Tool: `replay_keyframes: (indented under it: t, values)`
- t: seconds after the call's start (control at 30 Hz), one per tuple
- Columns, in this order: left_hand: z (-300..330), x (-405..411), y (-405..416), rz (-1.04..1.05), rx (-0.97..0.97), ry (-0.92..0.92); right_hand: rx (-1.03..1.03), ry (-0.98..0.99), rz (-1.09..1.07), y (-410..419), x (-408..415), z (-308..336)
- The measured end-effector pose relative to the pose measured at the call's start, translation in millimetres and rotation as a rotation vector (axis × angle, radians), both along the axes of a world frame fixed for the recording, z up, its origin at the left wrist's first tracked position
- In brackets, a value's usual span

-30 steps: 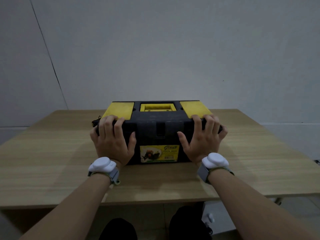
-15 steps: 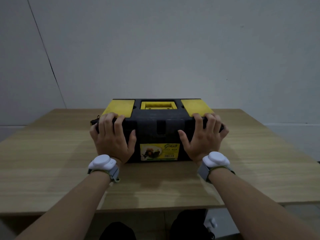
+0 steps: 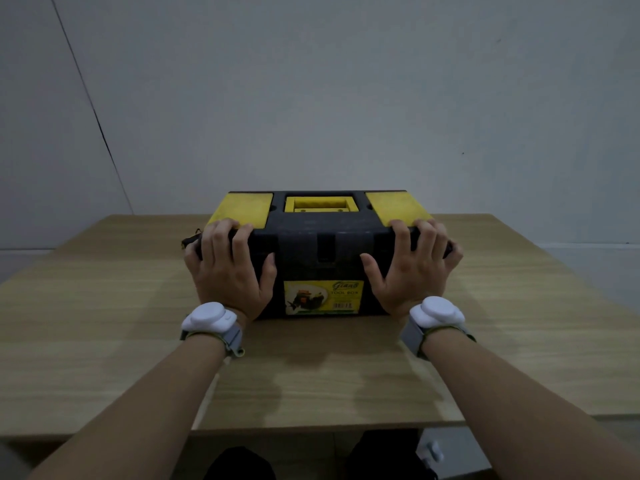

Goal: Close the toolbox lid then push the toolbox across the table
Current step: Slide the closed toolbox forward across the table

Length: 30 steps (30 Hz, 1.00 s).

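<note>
A black toolbox (image 3: 320,237) with yellow lid panels and a yellow handle stands on the wooden table (image 3: 104,306), its lid down. A yellow label faces me on its front wall. My left hand (image 3: 230,268) presses on the front left of the box, fingers hooked over the lid's front edge. My right hand (image 3: 412,266) does the same on the front right. Both thumbs lie against the front wall, on either side of the centre latch (image 3: 325,245).
A bare grey wall (image 3: 346,98) rises just behind the table's far edge. White trackers are strapped to both wrists. The table's near edge (image 3: 311,427) runs above my knees. A small dark strap sticks out at the toolbox's left end.
The toolbox has slid a little away from me over the table, with both hands holding the same spots on its front edge.
</note>
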<state>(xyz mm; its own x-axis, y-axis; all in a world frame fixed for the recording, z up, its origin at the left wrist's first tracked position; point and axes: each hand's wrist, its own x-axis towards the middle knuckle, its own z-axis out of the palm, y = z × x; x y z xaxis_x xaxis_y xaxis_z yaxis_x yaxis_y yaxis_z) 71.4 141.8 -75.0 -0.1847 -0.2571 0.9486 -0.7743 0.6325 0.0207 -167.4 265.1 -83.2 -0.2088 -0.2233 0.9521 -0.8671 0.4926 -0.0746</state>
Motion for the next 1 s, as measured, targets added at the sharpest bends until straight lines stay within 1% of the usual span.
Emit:
replay_keyframes:
  t: [0.67,1.0]
  values:
    - [-0.3,-2.1,-2.9,0.026,0.011,-0.012,0.018,0.002,0.008,-1.9,-0.9,2.4]
    - [0.6,-1.6,-0.9,0.035,0.025,-0.028,-0.007,0.018,0.004,-7.4,-6.5,-2.2]
